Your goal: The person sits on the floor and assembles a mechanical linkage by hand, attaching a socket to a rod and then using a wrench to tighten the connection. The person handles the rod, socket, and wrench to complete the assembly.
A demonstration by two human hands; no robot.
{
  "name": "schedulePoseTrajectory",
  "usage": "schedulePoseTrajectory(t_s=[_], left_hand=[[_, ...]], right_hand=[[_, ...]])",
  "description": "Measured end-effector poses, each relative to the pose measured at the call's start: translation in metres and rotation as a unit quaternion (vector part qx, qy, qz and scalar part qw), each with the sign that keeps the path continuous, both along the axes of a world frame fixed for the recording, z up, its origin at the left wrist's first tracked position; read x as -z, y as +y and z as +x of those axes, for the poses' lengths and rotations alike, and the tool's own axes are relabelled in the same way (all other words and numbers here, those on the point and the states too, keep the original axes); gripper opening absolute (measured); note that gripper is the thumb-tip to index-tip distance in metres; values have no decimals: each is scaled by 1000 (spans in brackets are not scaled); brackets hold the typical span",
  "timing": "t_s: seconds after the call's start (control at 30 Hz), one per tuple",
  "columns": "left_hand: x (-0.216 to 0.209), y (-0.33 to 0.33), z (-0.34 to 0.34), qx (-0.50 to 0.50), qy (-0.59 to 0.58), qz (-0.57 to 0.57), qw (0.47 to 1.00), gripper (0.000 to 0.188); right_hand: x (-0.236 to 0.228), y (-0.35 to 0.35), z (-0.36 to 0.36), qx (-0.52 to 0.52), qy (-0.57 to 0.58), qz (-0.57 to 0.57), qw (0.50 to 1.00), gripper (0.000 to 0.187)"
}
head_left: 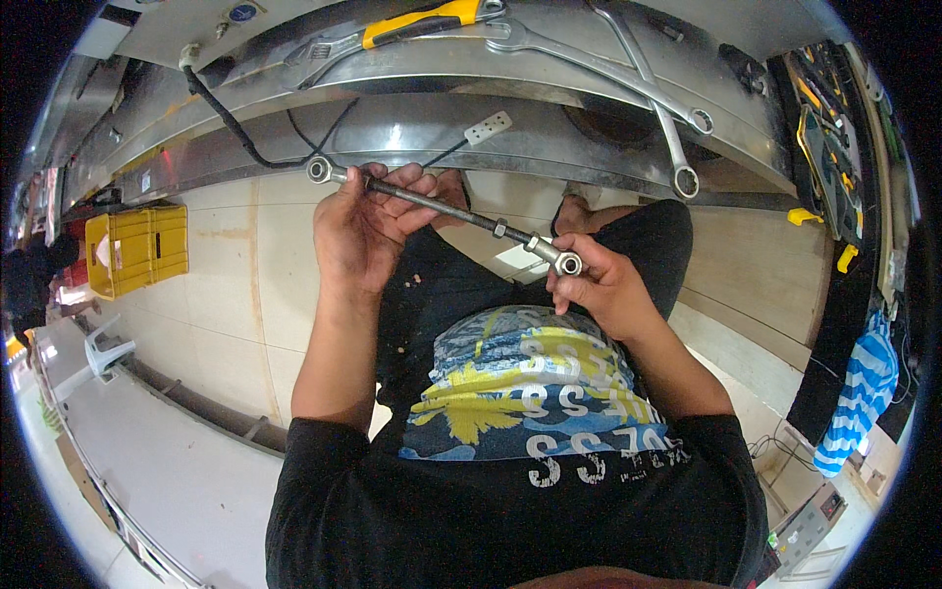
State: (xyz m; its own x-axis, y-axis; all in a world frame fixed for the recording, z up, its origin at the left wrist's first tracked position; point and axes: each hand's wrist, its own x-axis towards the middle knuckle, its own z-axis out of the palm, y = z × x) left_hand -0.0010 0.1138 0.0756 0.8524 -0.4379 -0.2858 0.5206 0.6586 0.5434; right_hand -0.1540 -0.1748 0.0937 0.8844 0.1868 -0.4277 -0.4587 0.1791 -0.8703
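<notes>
A long threaded rod [456,212] slants across my lap, its left end higher in view than its right. Each end carries a metal rod end with a round eye: the left rod end [320,170] points toward the bench, and the right rod end [567,263] lies by my right fingers. A hex nut [500,229] sits on the thread near the right end. My left hand [355,226] steadies the rod near its left end between thumb and partly curled fingers. My right hand [610,287] pinches the right rod end, with some fingertips hidden behind it.
On the metal bench [392,74] ahead lie a yellow-handled adjustable wrench [417,24] and two combination wrenches [599,69], partly overhanging its edge. A white power strip [488,128] and black cable [228,120] are below. A yellow crate [137,250] stands left; a striped cloth [859,398] hangs right.
</notes>
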Motion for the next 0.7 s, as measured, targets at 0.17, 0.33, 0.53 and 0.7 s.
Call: schedulePoseTrajectory(t_s=[0.17, 0.33, 0.53, 0.7], left_hand=[[-5, -2, -3, -1, -4, 23, 1000, 38], [-3, -2, -3, 10, -12, 22, 1000, 38], [-5, -1, -4, 10, -5, 25, 1000, 38], [-2, 1, -3, 18, -11, 8, 1000, 37]], right_hand=[[-4, 0, 1, -46, -34, -101, 993, 42], [-1, -1, 1, -31, -16, -70, 997, 41], [2, -8, 4, -37, 0, -11, 999, 42], [5, -10, 3, -41, -9, 21, 999, 45]])
